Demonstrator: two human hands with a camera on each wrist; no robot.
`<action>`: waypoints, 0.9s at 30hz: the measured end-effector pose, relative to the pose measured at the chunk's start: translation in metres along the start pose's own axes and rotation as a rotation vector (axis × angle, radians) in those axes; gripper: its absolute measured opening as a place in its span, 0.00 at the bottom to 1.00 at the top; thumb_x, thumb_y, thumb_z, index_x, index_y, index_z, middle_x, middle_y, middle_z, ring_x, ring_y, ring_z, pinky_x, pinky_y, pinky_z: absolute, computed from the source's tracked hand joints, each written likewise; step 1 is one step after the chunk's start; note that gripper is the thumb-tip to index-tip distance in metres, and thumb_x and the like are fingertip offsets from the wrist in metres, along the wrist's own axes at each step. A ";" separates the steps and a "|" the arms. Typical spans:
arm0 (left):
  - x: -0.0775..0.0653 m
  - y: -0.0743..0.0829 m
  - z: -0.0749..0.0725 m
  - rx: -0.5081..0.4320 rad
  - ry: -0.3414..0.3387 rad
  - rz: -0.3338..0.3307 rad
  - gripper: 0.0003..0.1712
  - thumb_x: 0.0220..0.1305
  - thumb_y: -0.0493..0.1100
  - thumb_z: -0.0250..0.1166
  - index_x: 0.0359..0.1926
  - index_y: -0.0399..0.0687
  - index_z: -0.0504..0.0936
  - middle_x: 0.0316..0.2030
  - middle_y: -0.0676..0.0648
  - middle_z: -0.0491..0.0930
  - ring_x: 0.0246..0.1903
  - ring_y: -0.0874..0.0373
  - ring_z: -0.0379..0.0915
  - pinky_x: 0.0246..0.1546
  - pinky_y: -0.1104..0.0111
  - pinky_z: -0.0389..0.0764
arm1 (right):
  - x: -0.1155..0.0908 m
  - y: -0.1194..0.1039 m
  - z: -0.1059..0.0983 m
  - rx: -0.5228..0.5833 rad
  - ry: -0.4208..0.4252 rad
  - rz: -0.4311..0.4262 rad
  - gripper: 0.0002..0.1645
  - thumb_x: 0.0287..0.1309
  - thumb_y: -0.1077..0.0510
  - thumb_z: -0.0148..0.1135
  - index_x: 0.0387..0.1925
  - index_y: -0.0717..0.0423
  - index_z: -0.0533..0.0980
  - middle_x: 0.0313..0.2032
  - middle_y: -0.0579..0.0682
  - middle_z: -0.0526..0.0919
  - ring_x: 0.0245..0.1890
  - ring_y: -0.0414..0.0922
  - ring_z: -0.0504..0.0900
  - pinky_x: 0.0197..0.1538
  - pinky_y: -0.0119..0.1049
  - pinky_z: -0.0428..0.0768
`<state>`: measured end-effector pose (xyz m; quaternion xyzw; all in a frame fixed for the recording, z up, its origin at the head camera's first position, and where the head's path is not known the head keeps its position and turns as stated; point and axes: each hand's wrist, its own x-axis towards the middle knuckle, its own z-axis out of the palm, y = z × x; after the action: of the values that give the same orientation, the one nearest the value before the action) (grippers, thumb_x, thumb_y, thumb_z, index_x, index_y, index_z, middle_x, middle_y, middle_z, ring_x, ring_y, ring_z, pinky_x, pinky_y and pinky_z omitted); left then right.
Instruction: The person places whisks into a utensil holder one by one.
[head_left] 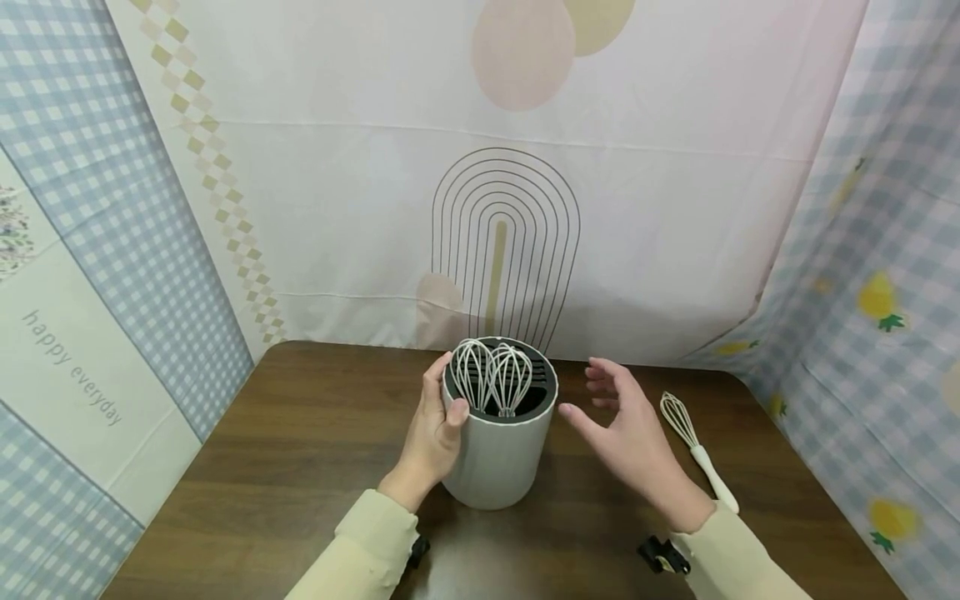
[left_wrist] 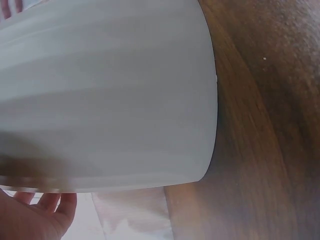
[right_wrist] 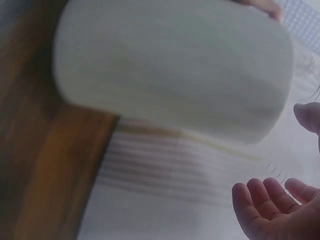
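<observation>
A white ribbed utensil holder with a dark slotted top stands upright on the table. Two whisks are in it, wire heads up; their handles are hidden inside. My left hand grips the holder's upper left side, thumb toward the front and fingers round the far side. In the left wrist view, the fingers lie along the ribbed wall. To the right of the holder and apart from it, my right hand is held with fingers spread and slightly bent, nothing in it.
A third whisk with a white handle lies on the wooden table, right of my right hand. A printed cloth hangs behind the table's back edge, and checked cloths hang at both sides.
</observation>
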<state>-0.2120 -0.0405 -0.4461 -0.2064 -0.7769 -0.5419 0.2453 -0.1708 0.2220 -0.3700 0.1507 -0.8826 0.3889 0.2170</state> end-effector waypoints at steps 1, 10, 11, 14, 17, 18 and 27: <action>0.000 0.000 0.000 0.003 0.000 -0.001 0.47 0.62 0.79 0.39 0.73 0.60 0.51 0.66 0.42 0.62 0.58 0.46 0.68 0.50 0.47 0.71 | -0.003 0.006 -0.002 -0.011 0.002 0.019 0.43 0.52 0.48 0.73 0.65 0.54 0.64 0.54 0.49 0.74 0.51 0.46 0.76 0.49 0.40 0.76; 0.000 0.002 0.001 0.015 -0.004 -0.019 0.46 0.61 0.79 0.39 0.73 0.61 0.51 0.66 0.43 0.62 0.58 0.45 0.68 0.50 0.46 0.71 | -0.025 0.063 -0.020 -0.088 0.007 0.152 0.43 0.56 0.45 0.69 0.66 0.60 0.62 0.54 0.56 0.73 0.51 0.51 0.75 0.48 0.43 0.76; 0.000 0.002 0.001 0.016 -0.003 -0.021 0.47 0.61 0.79 0.39 0.73 0.60 0.51 0.66 0.42 0.61 0.58 0.45 0.68 0.50 0.46 0.71 | -0.027 0.069 -0.022 -0.103 0.007 0.162 0.43 0.56 0.45 0.69 0.65 0.61 0.62 0.54 0.56 0.73 0.51 0.51 0.75 0.47 0.44 0.76; 0.000 0.002 0.000 0.023 -0.003 -0.024 0.48 0.61 0.79 0.39 0.73 0.59 0.51 0.66 0.42 0.62 0.58 0.44 0.68 0.49 0.46 0.71 | -0.031 0.086 -0.029 -0.131 0.004 0.203 0.44 0.57 0.44 0.68 0.65 0.64 0.61 0.54 0.59 0.73 0.51 0.54 0.74 0.47 0.47 0.76; -0.001 0.002 0.000 0.021 -0.005 -0.023 0.47 0.62 0.79 0.39 0.73 0.59 0.51 0.66 0.42 0.62 0.57 0.45 0.68 0.49 0.46 0.71 | -0.035 0.101 -0.037 -0.144 -0.005 0.258 0.46 0.58 0.42 0.66 0.66 0.64 0.59 0.55 0.61 0.72 0.52 0.56 0.74 0.48 0.50 0.76; -0.001 0.002 0.000 0.018 -0.005 -0.021 0.46 0.62 0.79 0.39 0.73 0.60 0.51 0.66 0.43 0.62 0.57 0.45 0.68 0.49 0.46 0.71 | -0.036 0.106 -0.039 -0.146 -0.006 0.275 0.46 0.58 0.42 0.66 0.67 0.64 0.59 0.55 0.62 0.71 0.53 0.57 0.73 0.49 0.51 0.75; -0.001 0.002 0.000 0.016 -0.003 -0.022 0.46 0.62 0.78 0.40 0.73 0.60 0.51 0.66 0.43 0.62 0.57 0.45 0.68 0.50 0.46 0.71 | -0.044 0.151 -0.055 -0.199 -0.006 0.370 0.51 0.59 0.38 0.63 0.67 0.69 0.55 0.55 0.69 0.69 0.52 0.62 0.71 0.47 0.57 0.72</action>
<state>-0.2104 -0.0401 -0.4451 -0.1966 -0.7839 -0.5380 0.2397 -0.1834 0.3664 -0.4524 -0.0348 -0.9300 0.3325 0.1529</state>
